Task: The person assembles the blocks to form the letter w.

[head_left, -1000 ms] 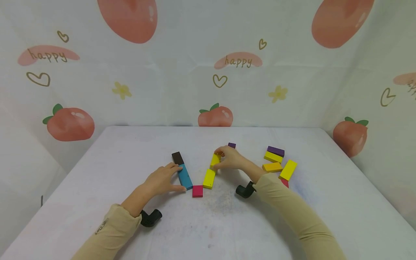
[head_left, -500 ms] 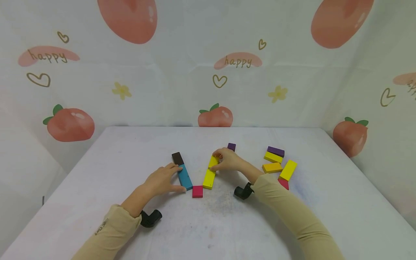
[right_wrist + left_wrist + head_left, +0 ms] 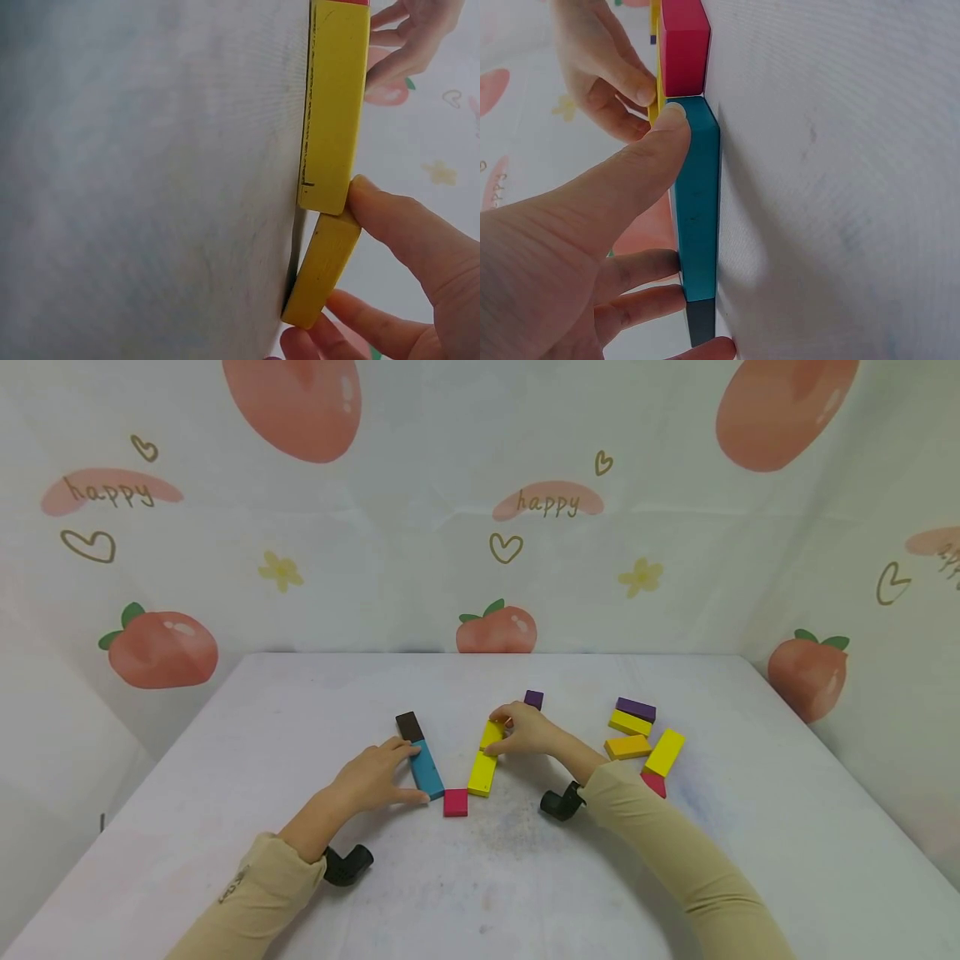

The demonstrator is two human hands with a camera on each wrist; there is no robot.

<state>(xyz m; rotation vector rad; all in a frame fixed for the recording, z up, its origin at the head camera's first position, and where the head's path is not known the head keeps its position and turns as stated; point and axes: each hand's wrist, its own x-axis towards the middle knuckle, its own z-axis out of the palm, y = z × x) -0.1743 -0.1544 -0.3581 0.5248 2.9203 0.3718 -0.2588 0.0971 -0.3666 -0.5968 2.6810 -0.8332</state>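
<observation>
In the head view a blue block (image 3: 426,771) and a dark brown block (image 3: 409,727) lie end to end. My left hand (image 3: 378,774) touches the blue block, its thumb on the near end and its other fingers spread along the side toward the brown block (image 3: 701,322). A pinkish-red square block (image 3: 455,802) joins this row to a near yellow block (image 3: 482,773). My right hand (image 3: 527,728) pinches a second yellow block (image 3: 322,274) between thumb and fingers. That block's end meets the near yellow block (image 3: 335,105), at a slight angle to it.
A purple block (image 3: 534,698) lies just beyond my right hand. Off to the right are another purple block (image 3: 636,708), an orange-yellow block (image 3: 627,747), a yellow block (image 3: 665,752) and a red block (image 3: 654,783). Printed cloth hangs behind the white table (image 3: 465,893).
My right hand has drawn the far yellow block slightly left and nearer, against the near yellow block. For the last half second it has hardly moved. The left hand keeps its place.
</observation>
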